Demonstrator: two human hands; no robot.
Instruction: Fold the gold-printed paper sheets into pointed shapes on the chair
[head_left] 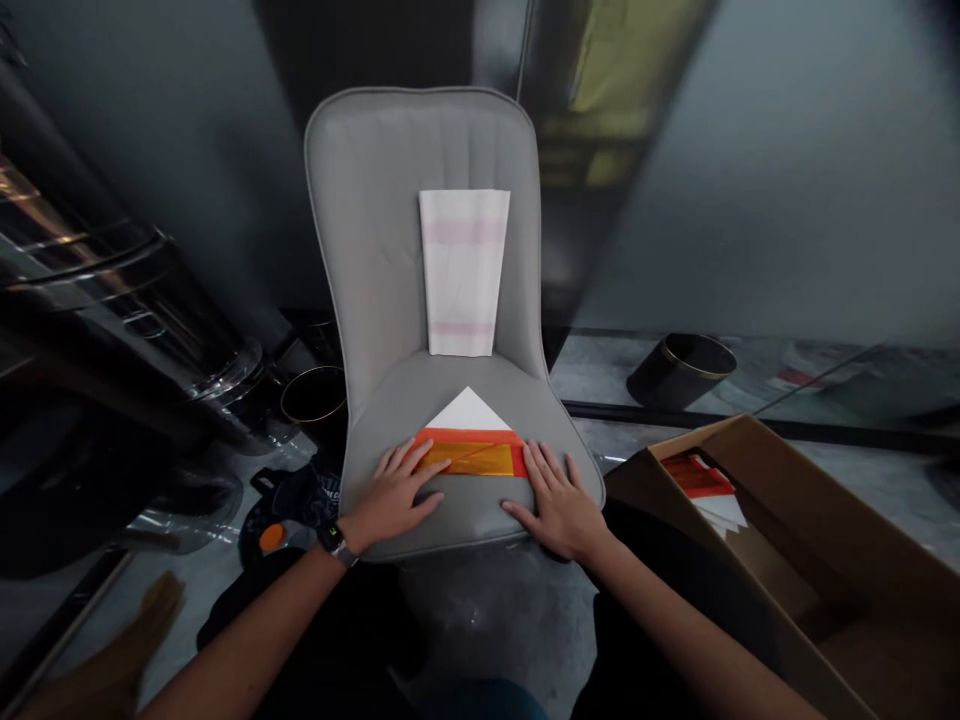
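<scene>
On the grey chair's seat lies a flat folded paper piece point(469, 408), its white pointed top facing away from me and orange-red and golden bands across its lower part. My left hand point(397, 495) rests on its left end, fingers stretched out over the bands. At the opposite end, my right hand point(559, 500) lies flat with spread fingers touching the right edge. Behind it, a white sheet point(465, 270) with faint pink stripes leans upright against the chair back. A watch is on my left wrist.
The grey chair point(382, 200) stands before a glass wall. An open cardboard box point(787, 480) to the right holds several similar folded papers point(705, 485). A black bin point(315, 395) and a dark bag point(292, 500) are on the left. Shiny wrapped rolls point(135, 300) stand at far left.
</scene>
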